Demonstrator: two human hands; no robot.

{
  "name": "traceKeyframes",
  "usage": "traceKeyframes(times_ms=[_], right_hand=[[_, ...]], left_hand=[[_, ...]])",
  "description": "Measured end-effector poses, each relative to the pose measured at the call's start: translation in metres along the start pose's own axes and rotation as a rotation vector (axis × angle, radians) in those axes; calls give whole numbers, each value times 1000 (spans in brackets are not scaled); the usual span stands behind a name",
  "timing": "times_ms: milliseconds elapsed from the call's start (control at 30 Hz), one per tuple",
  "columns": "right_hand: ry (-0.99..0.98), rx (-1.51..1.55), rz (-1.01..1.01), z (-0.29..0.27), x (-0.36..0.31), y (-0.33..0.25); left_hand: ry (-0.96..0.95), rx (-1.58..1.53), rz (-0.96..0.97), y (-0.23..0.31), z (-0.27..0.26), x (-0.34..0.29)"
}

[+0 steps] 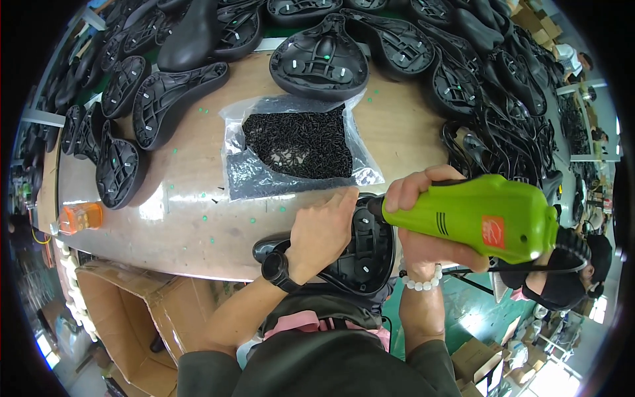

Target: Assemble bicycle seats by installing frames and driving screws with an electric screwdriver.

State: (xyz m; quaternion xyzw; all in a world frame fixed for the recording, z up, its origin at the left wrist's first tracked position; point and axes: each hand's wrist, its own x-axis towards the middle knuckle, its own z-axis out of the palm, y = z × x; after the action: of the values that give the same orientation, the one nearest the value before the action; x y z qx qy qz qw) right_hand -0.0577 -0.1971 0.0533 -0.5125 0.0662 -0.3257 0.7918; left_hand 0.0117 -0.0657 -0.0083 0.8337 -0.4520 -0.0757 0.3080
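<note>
At the table's near edge lies a black bicycle saddle (pixel 368 248), underside up, with its ribs and pale studs showing. My left hand (pixel 324 225) is closed over its far side, fingers together and the tips partly hidden. My right hand (pixel 426 218) grips a bright green power screwdriver (pixel 486 215), held level with its dark nose against the saddle's far rim, close to my left fingertips. Whether a screw sits under the nose cannot be seen. Just beyond my hands, an open clear plastic bag (pixel 248 175) holds a heap of small black screws (pixel 301 139).
More black saddles (pixel 321 59) crowd the table's far side and left. Thin black curved parts (pixel 509 145) pile at the right. Small green bits dot the table (pixel 178 218). An orange container (pixel 81 217) stands far left, an open cardboard box (pixel 126 317) below. Another person (pixel 562 278) is at right.
</note>
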Motion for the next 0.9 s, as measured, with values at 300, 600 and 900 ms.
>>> traceKeyframes(times_ms=[300, 600, 900], right_hand=[[154, -141, 231, 23, 14, 4], [208, -234, 223, 29, 20, 11], [-87, 131, -125, -4, -9, -42]], left_hand=[[-21, 50, -8, -1, 1, 0], [-102, -31, -63, 0, -2, 0], [145, 107, -120, -42, -35, 37]])
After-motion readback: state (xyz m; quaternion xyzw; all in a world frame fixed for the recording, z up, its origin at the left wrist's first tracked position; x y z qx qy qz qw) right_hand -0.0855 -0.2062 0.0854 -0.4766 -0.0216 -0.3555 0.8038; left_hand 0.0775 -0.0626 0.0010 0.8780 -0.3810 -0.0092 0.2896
